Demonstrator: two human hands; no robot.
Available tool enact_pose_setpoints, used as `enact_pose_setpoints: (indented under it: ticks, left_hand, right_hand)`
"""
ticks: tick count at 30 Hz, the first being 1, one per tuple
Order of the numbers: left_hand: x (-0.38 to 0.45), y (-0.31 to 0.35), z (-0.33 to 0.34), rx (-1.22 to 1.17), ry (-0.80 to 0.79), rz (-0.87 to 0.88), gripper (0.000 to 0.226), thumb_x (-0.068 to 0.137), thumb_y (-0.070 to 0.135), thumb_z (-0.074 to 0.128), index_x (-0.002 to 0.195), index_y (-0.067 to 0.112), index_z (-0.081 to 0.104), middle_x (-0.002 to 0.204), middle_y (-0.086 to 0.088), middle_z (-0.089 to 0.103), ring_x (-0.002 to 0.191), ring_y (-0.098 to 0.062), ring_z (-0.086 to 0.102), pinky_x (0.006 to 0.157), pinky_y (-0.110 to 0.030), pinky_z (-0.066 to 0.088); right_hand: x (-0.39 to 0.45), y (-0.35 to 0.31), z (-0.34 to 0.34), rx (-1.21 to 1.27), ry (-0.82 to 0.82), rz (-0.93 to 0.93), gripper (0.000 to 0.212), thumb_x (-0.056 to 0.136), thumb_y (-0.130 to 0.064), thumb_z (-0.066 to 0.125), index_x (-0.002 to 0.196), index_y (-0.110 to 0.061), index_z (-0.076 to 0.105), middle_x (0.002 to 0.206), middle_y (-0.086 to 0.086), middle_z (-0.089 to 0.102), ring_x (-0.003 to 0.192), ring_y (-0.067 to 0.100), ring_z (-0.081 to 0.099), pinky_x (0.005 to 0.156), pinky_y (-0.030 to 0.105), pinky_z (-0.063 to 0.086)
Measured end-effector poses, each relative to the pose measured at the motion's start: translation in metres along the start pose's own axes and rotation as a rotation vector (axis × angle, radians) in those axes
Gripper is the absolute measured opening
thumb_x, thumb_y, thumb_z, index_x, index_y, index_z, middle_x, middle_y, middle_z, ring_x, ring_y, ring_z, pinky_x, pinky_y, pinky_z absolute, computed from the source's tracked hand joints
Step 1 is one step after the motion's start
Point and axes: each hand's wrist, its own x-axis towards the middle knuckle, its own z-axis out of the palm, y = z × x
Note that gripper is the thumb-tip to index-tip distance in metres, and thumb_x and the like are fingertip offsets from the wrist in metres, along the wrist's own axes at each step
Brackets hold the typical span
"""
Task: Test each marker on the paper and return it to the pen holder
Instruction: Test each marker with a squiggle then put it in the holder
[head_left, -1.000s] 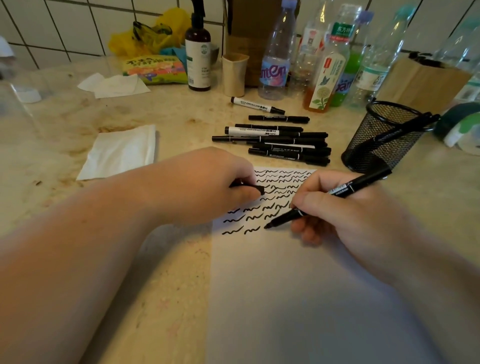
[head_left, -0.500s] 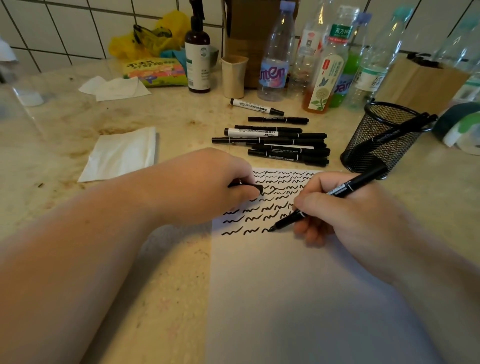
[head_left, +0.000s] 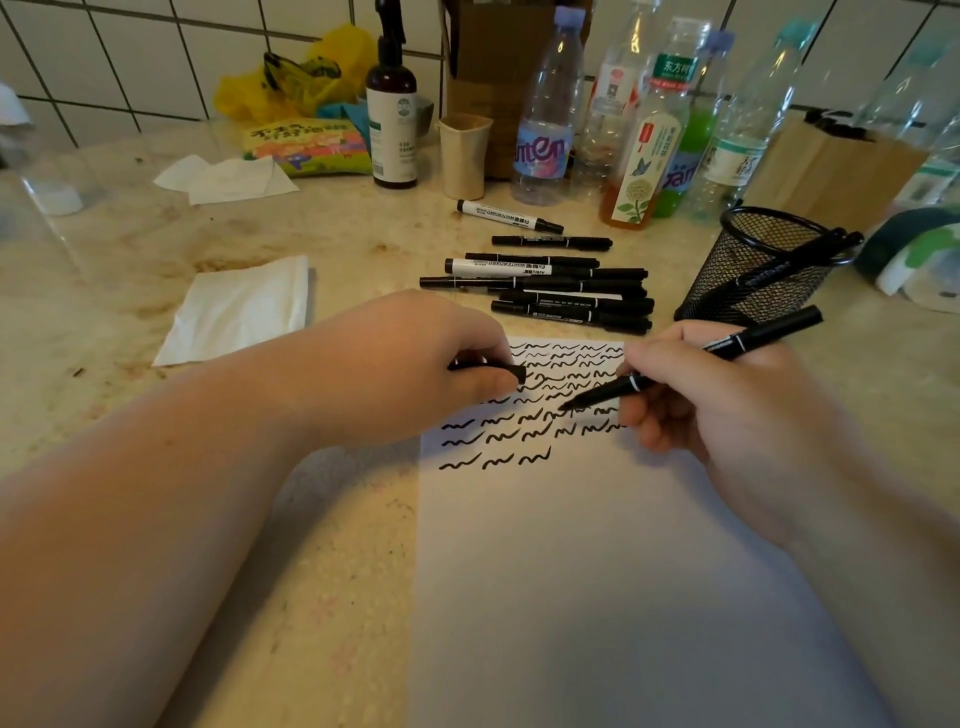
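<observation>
marker (head_left: 696, 364): light, stiff, slick; grip mid-barrel | right hand (head_left: 727, 410) pinches it over paper (head_left: 597, 571) | left hand (head_left: 415, 364) holds cap (head_left: 491, 370)

left hand (head_left: 415, 364) knuckles up, fingers curled, pinching a marker cap (head_left: 493, 370); right hand (head_left: 727, 405) grips a black marker (head_left: 727, 348) in a writing hold, tip down.

Single head-worn view, wide-angle, looking forward and steeply down onto a countertop (head_left: 130, 249) from above the near edge. Both forearms enter from the bottom corners; the left hand (head_left: 415, 364) and right hand (head_left: 727, 410) sit near frame centre, close to the lens. The tiled wall (head_left: 130, 57) closes the top edge. Straight lines bow outward toward the borders.
</observation>
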Motion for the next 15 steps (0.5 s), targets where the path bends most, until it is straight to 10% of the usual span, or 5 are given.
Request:
enact_pose_setpoints:
  ticks: [15]
  left_hand:
    - [0.0017,0.0046,-0.0027,-0.044,0.054,-0.019,0.021,0.087,0.041,0.066,0.108,0.041,0.068,0.091,0.023,0.066,0.084,0.004,0.058,0.074,-0.016,0.047]
  right_hand:
    - [0.0026,-0.0043,0.0004,0.324,-0.054,0.033,0.031,0.095,-0.007,0.054,0.071,-0.013,0.073,0.056,0.006,0.064,0.055,0.017,0.06,0.051,0.024,0.05]
